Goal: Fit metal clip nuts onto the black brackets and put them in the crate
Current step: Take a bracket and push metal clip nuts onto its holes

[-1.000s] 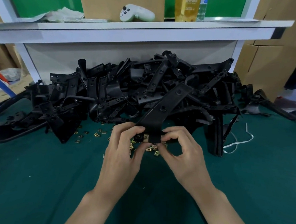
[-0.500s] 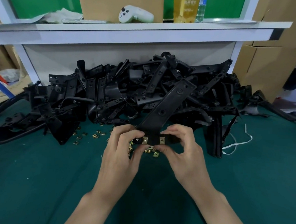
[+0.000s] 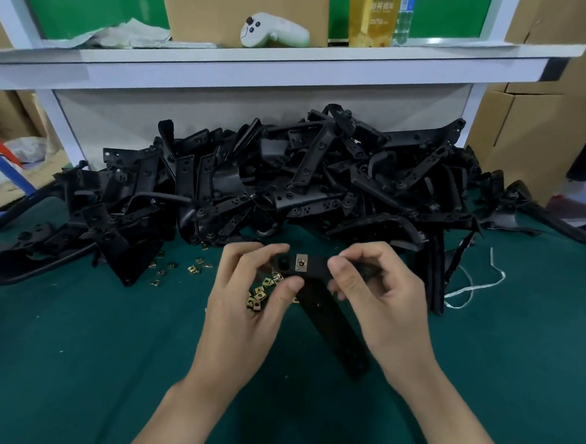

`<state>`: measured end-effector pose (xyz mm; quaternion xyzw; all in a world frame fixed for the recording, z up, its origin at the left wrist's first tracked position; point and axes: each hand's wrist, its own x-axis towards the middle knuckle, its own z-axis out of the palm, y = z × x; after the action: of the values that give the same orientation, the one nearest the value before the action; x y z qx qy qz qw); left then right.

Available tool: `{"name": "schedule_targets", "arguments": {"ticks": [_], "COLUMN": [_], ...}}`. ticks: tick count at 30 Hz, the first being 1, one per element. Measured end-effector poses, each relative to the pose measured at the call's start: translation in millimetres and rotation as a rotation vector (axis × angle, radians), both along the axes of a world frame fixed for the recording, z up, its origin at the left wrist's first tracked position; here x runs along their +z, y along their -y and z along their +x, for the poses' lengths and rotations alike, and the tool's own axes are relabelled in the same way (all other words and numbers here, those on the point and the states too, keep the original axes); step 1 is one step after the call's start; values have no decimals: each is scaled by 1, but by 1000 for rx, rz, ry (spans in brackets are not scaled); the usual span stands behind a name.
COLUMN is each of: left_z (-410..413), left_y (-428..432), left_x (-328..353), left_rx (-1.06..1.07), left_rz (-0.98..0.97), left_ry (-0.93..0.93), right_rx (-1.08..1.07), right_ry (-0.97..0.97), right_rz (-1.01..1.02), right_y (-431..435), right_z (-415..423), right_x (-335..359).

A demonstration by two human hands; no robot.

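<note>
Head view is showing both hands gripping one black bracket (image 3: 333,330) just above the green desk (image 3: 70,362), near the middle of the scene. The left hand (image 3: 245,298) is pinching the left end of the bracket's short cross strip between thumb and curled fingers, and the right hand (image 3: 379,295) is curling round its right end. That strip is running left to right between the hands, with a metal clip nut (image 3: 301,263) sitting on it, facing up. The bracket's long arm is pointing from the hands toward the near right, its long axis lying diagonal. Loose clip nuts (image 3: 196,269) are lying on the desk beside and under the left hand. Just beyond, a pile of black brackets (image 3: 287,187) is spreading across the far side of the desk.
</note>
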<state>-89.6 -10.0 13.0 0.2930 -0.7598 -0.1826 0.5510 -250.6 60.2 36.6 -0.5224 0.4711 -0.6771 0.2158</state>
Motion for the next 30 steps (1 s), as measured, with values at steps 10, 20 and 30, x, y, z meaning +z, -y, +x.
{"name": "schedule_targets", "arguments": {"ticks": [10,20,30], "left_z": [4,5,5], "left_y": [5,3,6], "left_x": [-4,-4,-6], "left_rx": [-128,-212,-144], "left_rz": [141,132,29], "left_ry": [25,56,114], "right_rx": [212,218,148], "right_ry": [6,-3,-78], "right_rz": [169,139,120], "right_y": [5,6,6], "right_z": [-10,-10,-7], "right_x": [-7,-11,-17]}}
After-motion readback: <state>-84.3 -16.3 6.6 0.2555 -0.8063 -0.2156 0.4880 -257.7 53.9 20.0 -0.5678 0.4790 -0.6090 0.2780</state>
